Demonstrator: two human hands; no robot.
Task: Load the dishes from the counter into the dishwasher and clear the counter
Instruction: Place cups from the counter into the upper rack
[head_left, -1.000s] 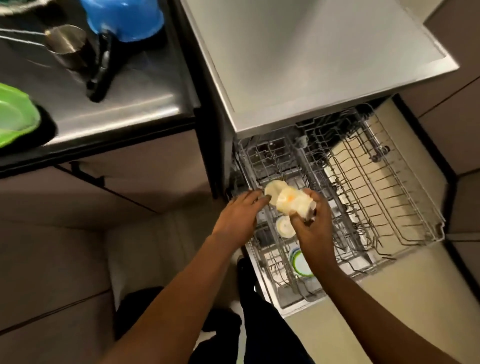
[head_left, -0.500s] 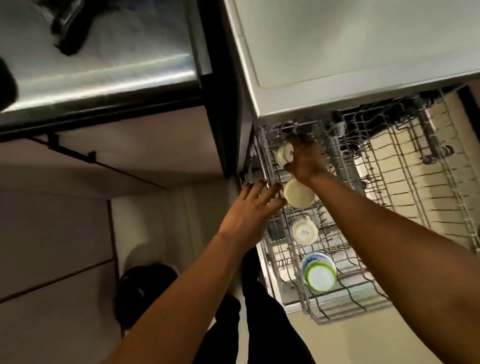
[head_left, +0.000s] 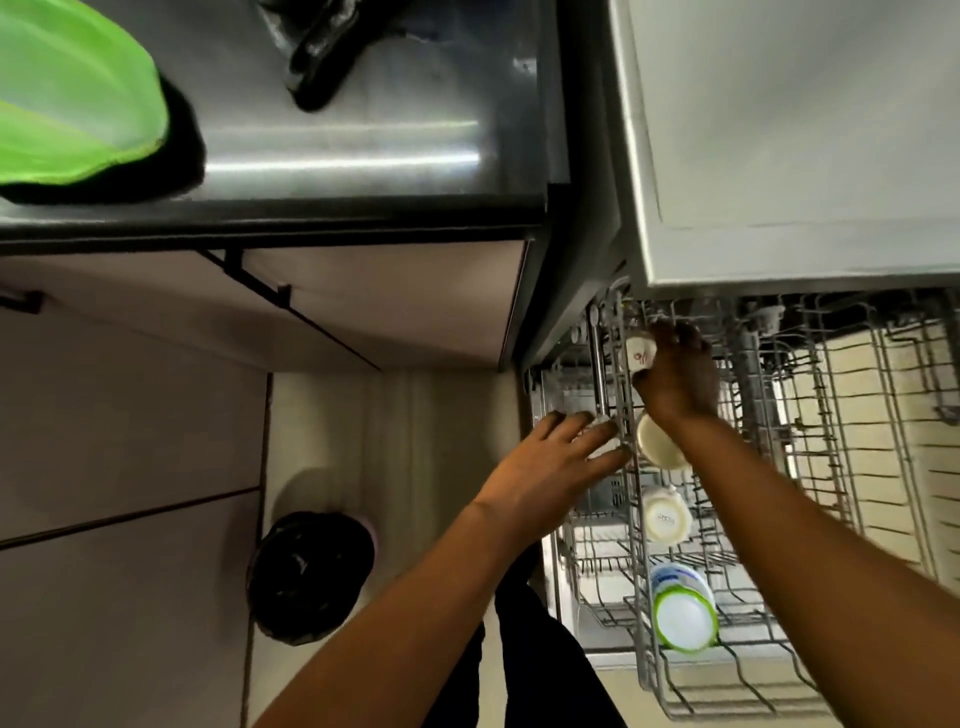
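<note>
White cup (head_left: 640, 356) pinched in the right hand (head_left: 678, 379), far back in the wire rack (head_left: 841, 467) under the desk (head_left: 337, 150) edge, mouth apparently turned down. Left hand (head_left: 550, 462) flat, fingers straight, holding nothing, at the rack's near rail. Three more cups in line toward the body. Right hand plainly nearer.

Wire dishwasher rack (head_left: 841, 467) holding 4 upturned cups (head_left: 666, 515), steel counter (head_left: 363, 130) bearing green bowl (head_left: 72, 88)

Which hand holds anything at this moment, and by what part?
The right hand grips a small white cup by its side, at the rack's far end. The left hand holds nothing, fingers resting on the rack edge.
</note>
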